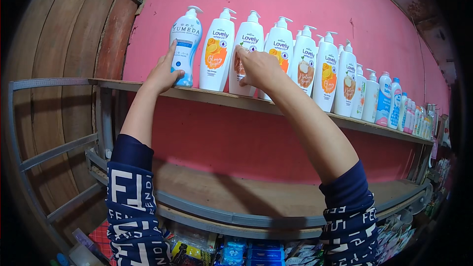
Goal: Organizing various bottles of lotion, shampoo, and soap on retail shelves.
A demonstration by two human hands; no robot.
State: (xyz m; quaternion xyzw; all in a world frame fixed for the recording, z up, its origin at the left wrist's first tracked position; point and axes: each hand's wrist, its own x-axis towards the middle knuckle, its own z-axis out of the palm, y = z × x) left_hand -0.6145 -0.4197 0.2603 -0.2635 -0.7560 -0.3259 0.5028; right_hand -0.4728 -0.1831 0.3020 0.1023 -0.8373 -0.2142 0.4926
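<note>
My left hand (162, 72) is at a white-and-light-blue pump bottle (186, 55), the leftmost on the wooden shelf (177, 90). Its index finger lies along the bottle's left side, and its thumb touches the lower front. My right hand (262, 67) reaches to a white pump bottle with a brown label design (252, 29), third from the left. The index finger and thumb are apart against this bottle's front, and the hand hides part of its label. Between my hands stands a white pump bottle with an orange label design (218, 50). All three are upright.
More white pump bottles (327, 72) stand to the right, with blue baby-product bottles (384, 98) and smaller bottles beyond. Metal rails (55, 151) bound the shelf unit's left side by a plank wall (63, 44). A lower shelf (221, 192) lies beneath, with packaged goods (266, 253) below it.
</note>
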